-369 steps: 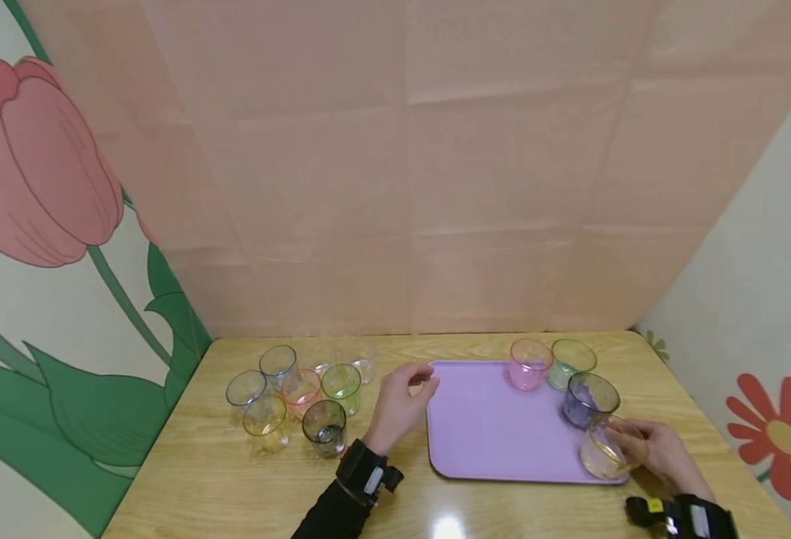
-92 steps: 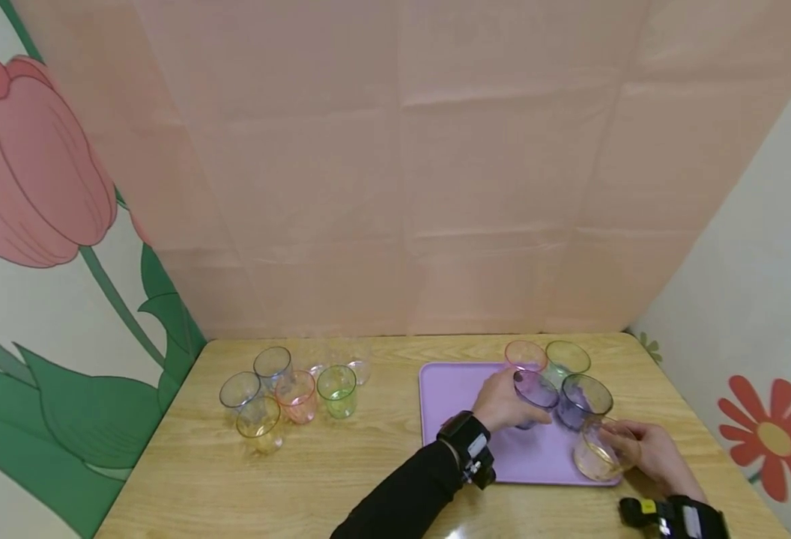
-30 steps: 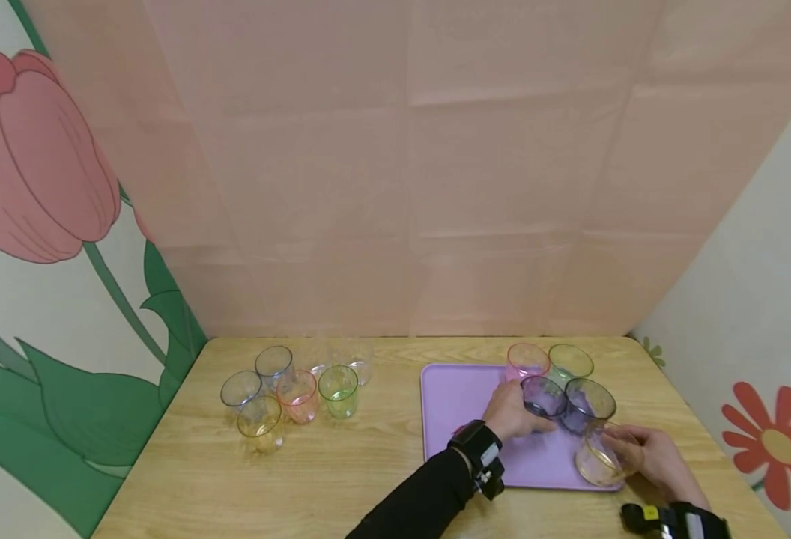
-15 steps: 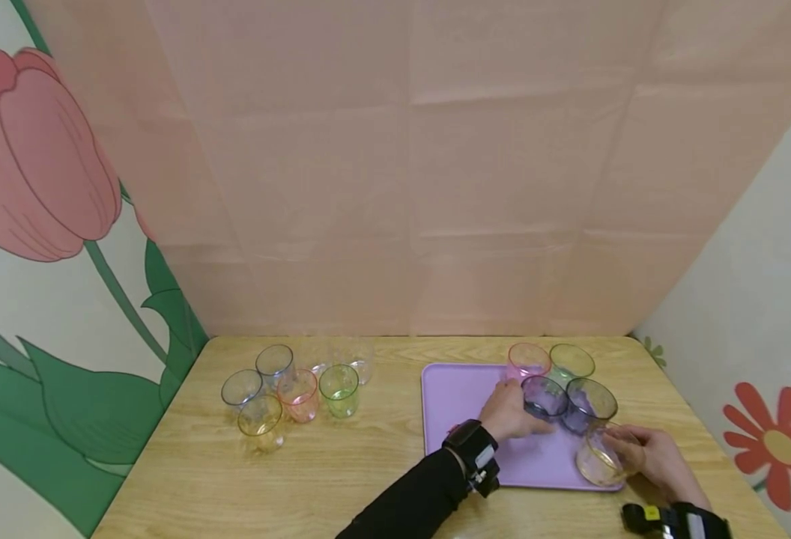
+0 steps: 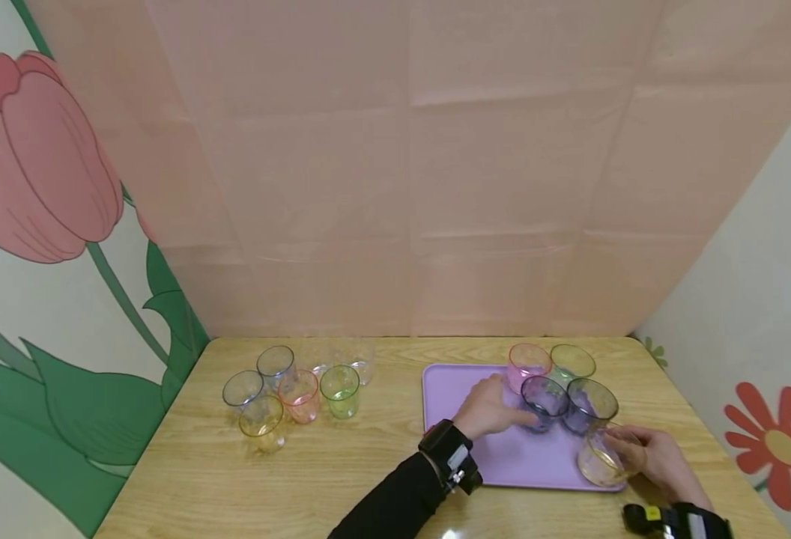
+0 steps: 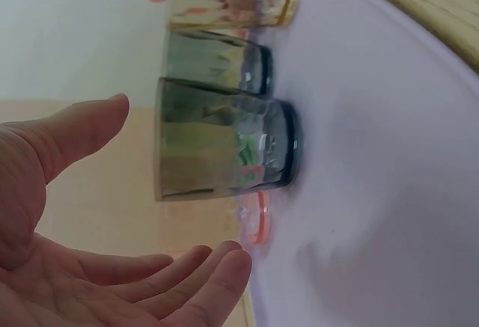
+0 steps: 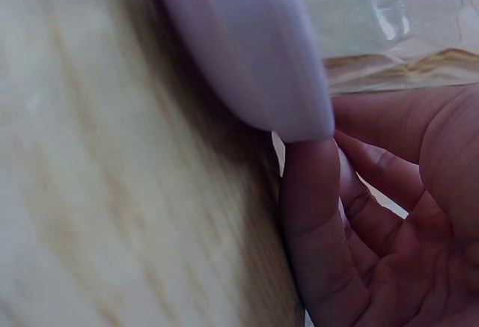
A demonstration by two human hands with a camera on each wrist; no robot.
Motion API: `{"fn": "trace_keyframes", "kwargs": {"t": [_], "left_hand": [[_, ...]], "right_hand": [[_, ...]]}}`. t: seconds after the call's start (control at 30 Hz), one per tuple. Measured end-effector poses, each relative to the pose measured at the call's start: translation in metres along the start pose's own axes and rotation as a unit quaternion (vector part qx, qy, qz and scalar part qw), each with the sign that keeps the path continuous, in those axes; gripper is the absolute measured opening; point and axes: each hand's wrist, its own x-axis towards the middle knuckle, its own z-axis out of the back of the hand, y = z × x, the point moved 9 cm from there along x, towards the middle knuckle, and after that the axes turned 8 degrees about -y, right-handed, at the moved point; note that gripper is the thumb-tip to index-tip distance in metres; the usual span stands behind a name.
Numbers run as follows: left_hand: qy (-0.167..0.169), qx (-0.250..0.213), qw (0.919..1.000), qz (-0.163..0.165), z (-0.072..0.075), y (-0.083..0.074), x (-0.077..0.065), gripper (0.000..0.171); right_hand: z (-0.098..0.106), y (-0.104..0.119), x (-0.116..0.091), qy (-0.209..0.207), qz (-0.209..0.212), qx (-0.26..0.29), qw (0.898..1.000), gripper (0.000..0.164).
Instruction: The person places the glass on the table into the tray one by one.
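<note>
Smoky glass (image 5: 547, 410) stands by the left hand's (image 5: 486, 410) spread fingers (image 6: 217, 286) (wristband label (image 5: 459, 457) illegible), the right hand's (image 5: 658, 458) gripping amber glass (image 5: 595, 466).

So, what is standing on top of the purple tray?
A pink tumbler, a green tumbler, two smoky tumblers and an amber-rimmed tumbler. In the head view, the left hand hides part of the tray.

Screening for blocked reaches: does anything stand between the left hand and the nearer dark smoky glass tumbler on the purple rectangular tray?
Nothing visible does: the left hand is beside the nearer dark smoky glass tumbler; the second dark tumbler and the pink glass tumbler stand beyond it.
</note>
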Motion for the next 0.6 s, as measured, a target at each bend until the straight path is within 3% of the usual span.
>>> {"fn": "trace_keyframes", "kwargs": {"t": [0.1,0.23,0.6], "left_hand": [[-0.005,-0.001,0.9997,0.024,0.01,0.007,-0.001,0.075],[-0.011,-0.015,0.9996,0.023,0.024,0.017,-0.003,0.069],[-0.028,-0.11,0.9928,0.039,0.06,0.047,-0.015,0.065]], "right_hand": [[0.001,0.0,0.0,-0.002,0.001,-0.007,1.0,0.066],[0.001,0.0,0.0,-0.002,-0.002,-0.012,1.0,0.067],[0.0,-0.002,0.001,0.0,-0.017,-0.012,1.0,0.071]]}}
